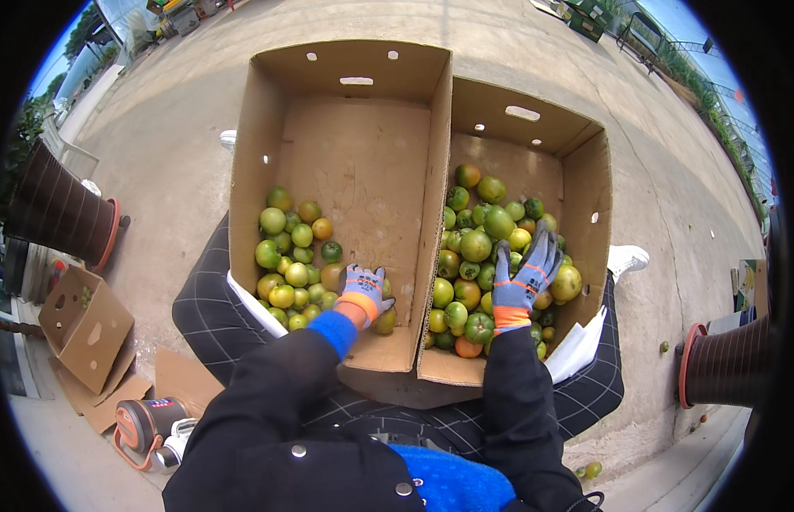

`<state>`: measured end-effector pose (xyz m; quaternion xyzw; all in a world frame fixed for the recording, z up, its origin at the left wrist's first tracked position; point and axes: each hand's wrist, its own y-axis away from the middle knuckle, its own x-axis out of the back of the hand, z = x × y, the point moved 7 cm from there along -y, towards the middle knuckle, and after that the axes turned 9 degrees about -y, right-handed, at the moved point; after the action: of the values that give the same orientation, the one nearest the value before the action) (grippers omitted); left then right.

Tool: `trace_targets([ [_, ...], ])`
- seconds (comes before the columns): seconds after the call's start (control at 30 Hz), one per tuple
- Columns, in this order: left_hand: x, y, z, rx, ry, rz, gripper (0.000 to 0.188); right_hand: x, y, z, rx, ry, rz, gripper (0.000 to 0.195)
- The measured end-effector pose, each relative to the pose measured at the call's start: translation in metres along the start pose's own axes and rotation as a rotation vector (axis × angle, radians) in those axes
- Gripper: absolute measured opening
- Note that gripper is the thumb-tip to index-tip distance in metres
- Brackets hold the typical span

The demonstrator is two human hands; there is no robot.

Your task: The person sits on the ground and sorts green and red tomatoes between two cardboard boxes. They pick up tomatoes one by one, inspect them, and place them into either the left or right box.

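Observation:
Two cardboard boxes sit side by side before me. In the left box (358, 147), green and yellowish tomatoes (296, 274) gather along the left wall and near corner. My left hand (365, 291), in a grey glove with an orange cuff, reaches down among tomatoes at the near end; its fingertips are partly hidden, so a grip cannot be told. The right box (509, 144) holds a larger heap of green tomatoes (476, 246), a few turning orange. My gloved right hand (527, 275) lies palm down over this heap, thumb and fingers apart.
An open cardboard box (93, 326) and flat cardboard (185, 377) lie at left, near a dark jug (147, 425) with an orange handle. Large brown pots (64, 205) stand on either side. Loose tomatoes (592, 470) are on the concrete floor (653, 185) at right.

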<state>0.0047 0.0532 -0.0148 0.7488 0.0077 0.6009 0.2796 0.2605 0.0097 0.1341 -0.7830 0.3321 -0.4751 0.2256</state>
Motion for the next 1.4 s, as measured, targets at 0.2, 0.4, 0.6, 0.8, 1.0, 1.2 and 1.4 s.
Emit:
trace_targets([
  [0.2, 0.023, -0.001, -0.028, 0.117, 0.816, 0.089, 0.056, 0.002, 0.007, -0.065, 0.309, -0.324, -0.208, 0.078],
  [0.4, 0.112, 0.065, -0.002, -0.456, 1.650, 0.040, 0.046, 0.008, 0.023, -0.108, 0.524, -0.497, -0.434, 0.079],
  [0.6, 0.126, 0.076, 0.014, -0.494, 1.520, 0.117, 0.047, 0.007, 0.025, -0.104, 0.510, -0.582, -0.355, 0.063],
  [0.8, 0.082, 0.035, -0.009, -0.210, 1.626, 0.172, 0.043, 0.014, 0.008, -0.060, 0.259, -0.445, -0.071, 0.070],
  [1.0, -0.011, 0.008, 0.005, -0.107, 0.064, -0.255, 0.075, 0.005, 0.001, 0.015, -0.090, -0.101, 0.081, 0.071],
  [1.2, -0.001, 0.012, 0.023, -0.121, -0.106, -0.208, 0.073, 0.001, 0.002, 0.002, -0.012, -0.115, -0.005, 0.069],
  [1.4, 0.015, 0.010, -0.014, -0.068, 0.873, -0.100, 0.057, 0.012, 0.000, -0.053, 0.291, -0.366, -0.146, 0.078],
])
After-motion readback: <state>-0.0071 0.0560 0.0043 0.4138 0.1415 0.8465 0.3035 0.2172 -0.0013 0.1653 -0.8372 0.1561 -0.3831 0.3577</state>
